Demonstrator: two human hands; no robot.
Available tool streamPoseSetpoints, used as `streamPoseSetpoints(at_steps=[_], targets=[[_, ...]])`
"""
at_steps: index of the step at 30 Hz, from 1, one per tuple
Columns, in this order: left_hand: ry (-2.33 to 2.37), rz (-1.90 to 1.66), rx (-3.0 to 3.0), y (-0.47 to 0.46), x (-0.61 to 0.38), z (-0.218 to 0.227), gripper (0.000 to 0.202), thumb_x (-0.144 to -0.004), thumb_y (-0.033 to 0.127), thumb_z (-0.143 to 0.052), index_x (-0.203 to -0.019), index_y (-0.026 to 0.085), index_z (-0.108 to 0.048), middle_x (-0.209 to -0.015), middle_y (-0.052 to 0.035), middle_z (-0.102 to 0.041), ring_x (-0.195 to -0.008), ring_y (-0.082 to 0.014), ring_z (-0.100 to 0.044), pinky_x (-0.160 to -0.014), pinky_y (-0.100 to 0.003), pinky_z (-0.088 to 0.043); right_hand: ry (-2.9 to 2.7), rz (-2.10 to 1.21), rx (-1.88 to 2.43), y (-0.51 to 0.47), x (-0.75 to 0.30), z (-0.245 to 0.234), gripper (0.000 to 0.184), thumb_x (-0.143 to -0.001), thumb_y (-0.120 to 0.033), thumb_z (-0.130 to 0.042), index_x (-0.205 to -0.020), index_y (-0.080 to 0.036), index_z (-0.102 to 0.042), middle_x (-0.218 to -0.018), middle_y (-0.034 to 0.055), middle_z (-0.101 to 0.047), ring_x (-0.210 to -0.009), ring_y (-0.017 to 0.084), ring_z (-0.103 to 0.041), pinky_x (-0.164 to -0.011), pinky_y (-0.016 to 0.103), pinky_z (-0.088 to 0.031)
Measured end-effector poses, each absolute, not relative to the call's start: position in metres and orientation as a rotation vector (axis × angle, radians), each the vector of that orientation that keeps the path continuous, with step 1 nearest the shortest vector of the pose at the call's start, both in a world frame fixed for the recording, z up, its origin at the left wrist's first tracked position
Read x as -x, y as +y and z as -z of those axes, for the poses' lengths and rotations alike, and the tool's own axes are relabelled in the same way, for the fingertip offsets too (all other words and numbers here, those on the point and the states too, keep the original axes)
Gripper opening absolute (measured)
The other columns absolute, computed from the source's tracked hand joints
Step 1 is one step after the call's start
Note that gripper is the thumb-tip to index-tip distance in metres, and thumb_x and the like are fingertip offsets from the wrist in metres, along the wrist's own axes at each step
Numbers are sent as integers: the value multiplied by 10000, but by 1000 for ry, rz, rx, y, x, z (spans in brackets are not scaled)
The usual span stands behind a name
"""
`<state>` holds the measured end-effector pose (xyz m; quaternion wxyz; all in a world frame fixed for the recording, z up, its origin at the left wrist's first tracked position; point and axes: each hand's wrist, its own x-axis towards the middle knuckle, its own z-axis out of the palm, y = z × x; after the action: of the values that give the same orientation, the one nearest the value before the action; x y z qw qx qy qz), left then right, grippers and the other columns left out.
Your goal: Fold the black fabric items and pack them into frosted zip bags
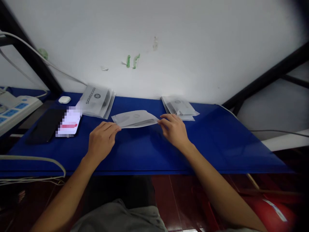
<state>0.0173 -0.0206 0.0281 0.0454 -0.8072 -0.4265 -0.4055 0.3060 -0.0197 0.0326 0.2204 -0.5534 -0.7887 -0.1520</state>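
Observation:
A translucent white plastic bag point(135, 118) is stretched between my hands, a little above the blue tabletop. Its near edge bows slightly, and a faint round logo shows on its upper face. My left hand point(102, 138) pinches the near left corner between thumb and fingers. At the other end, my right hand point(174, 129) is closed on the right corner. Behind my right hand lies a small pile of similar bags point(180, 105) with something dark inside. To the left, beyond my left hand, is another stack of frosted bags point(95, 100) printed with a dark logo and lettering.
On the left of the blue table point(145, 154) lie a phone with a lit, blurred screen point(69, 122), a dark flat object point(45, 125) and a white earphone case point(64, 100). A power strip point(16, 109) and cables point(31, 158) are further left. A white wall stands behind.

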Motion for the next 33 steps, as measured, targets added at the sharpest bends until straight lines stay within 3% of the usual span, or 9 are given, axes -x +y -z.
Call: streamPoseSetpoints(at_steps=[4,7,9,13,18,28,33], targets=[[-1239,1140,2758,-26,-13,-28,205,-934,260,-480,-886,201,-670,-922,-27,-700,-892,-166,-619,-837,-322,-513,-2330,198,1613,-25,-307,-36,209,-841,-126,-528,-912,-190,-713,-1117,102,-672,-1038,280,-589,-855,453,-483],[-1335,1039,2922,-28,-16,-32,306,-916,376,-503,-1147,203,-607,-1149,-60,-651,-1077,-198,-587,-948,-363,-487,-2395,4,1577,-27,-298,-40,374,-831,-136,-528,-1182,-206,-634,-1322,107,-573,-1208,288,-525,-975,500,-449],[-1495,956,2904,-25,-22,-34,436,-927,414,-461,-1309,206,-498,-1310,-83,-569,-1221,-220,-510,-1027,-402,-435,-2351,-67,1543,-27,-286,-40,454,-884,-219,-498,-1337,-184,-513,-1428,134,-472,-1298,283,-457,-1041,502,-408],[-1647,653,2888,-9,-40,-31,554,-933,452,-418,-1422,196,-368,-1534,-117,-313,-1419,-289,-254,-1126,-498,-283,-2323,-127,1525,-21,-258,-30,562,-948,-422,-421,-1435,-145,-382,-1512,167,-342,-1391,298,-328,-1105,520,-325],[-1763,258,2933,5,-48,-20,644,-928,491,-408,-1473,171,-282,-1569,-137,-206,-1446,-328,-149,-1136,-550,-215,-2369,-139,1576,-16,-245,-10,570,-963,-468,-367,-1460,-192,-340,-1541,122,-296,-1434,265,-233,-1137,543,-244],[-1736,246,2935,3,-47,-9,685,-934,530,-348,-1496,161,-217,-1579,-130,-165,-1452,-310,-133,-1154,-538,-161,-2325,-117,1539,-16,-250,0,555,-964,-450,-365,-1466,-216,-330,-1535,104,-319,-1426,250,-260,-1139,534,-242],[-1741,277,2949,1,-46,-8,796,-885,647,-340,-1504,169,-188,-1584,-133,-141,-1448,-339,-136,-1144,-562,-171,-2316,-173,1536,-14,-251,-6,521,-964,-418,-376,-1447,-224,-371,-1520,101,-352,-1406,256,-305,-1129,536,-262]])
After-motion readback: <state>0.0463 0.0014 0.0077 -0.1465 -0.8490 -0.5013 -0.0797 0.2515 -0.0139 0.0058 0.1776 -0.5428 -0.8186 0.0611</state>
